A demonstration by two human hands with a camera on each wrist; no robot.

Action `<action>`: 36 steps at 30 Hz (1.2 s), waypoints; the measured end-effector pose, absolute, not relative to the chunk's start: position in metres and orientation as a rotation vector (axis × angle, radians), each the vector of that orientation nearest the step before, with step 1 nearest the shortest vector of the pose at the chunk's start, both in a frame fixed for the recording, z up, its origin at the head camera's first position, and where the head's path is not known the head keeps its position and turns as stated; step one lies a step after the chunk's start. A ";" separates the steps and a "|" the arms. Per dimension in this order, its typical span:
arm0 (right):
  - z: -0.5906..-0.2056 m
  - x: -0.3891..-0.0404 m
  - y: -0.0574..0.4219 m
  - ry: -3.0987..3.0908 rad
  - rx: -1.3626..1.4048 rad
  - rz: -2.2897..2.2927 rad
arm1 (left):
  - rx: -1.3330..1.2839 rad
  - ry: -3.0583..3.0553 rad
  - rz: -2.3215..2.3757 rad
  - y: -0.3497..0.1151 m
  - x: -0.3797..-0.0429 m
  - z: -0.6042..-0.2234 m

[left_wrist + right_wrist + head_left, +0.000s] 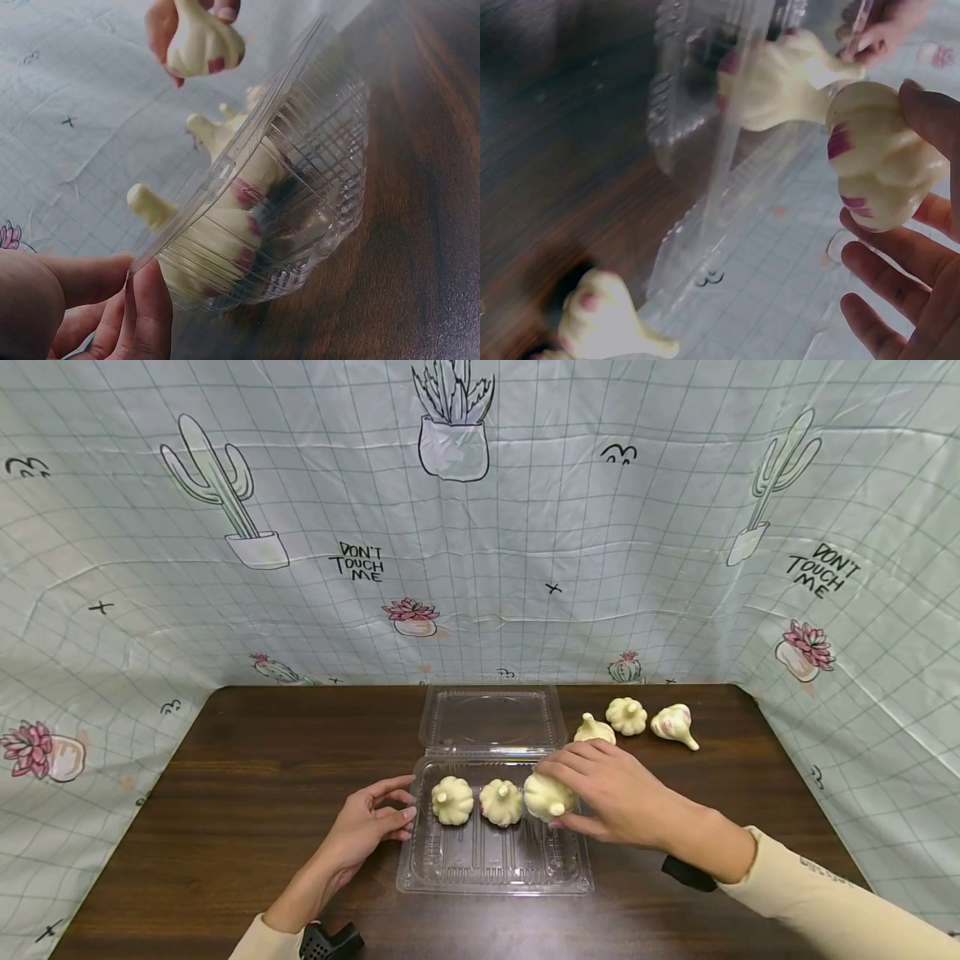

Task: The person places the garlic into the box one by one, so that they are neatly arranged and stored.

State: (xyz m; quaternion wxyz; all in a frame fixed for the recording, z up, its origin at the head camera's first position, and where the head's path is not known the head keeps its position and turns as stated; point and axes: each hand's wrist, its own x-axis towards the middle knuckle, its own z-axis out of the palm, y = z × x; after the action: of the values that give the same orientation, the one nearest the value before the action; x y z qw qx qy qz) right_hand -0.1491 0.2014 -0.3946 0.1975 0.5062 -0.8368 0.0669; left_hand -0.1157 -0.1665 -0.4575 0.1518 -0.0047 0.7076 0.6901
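Observation:
A clear plastic clamshell box (495,868) lies with its lid folded back on the dark table. Inside it, side by side toward the back, sit two garlic bulbs, one at the left (452,802) and one in the middle (501,803). My left hand (367,818) pinches the box's left rim between thumb and fingers, as the left wrist view shows. Above the right part of the box, my right hand (611,789) holds a third garlic bulb (885,157) between thumb and fingers, raised over the rim in the left wrist view.
Beyond my right hand, several more garlic bulbs lie on the table: one partly hidden by the hand (594,729), one behind it (626,717) and one on its side (673,723). The box's lid (491,718) reaches toward the patterned curtain (510,635) at the back.

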 end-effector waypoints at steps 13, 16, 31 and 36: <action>-0.396 -0.145 0.175 -2.289 1.517 0.191 | -0.025 2.044 1.975 -0.166 -0.115 -0.458; -0.398 -0.145 0.169 -2.287 1.538 0.179 | -0.026 2.046 1.974 -0.166 -0.115 -0.458; -0.406 -0.143 0.140 -2.277 1.638 0.098 | -0.024 2.047 1.970 -0.166 -0.115 -0.456; -0.410 -0.142 0.132 -2.250 1.659 0.062 | -0.027 2.044 1.968 -0.166 -0.114 -0.456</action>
State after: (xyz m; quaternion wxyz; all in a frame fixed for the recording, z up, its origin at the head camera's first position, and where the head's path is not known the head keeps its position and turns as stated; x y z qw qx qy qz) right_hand -0.1424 0.1318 -0.4101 0.1719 0.5846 -0.7926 0.0219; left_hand -0.1142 -0.1660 -0.4556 0.1513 -0.0096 0.7121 0.6855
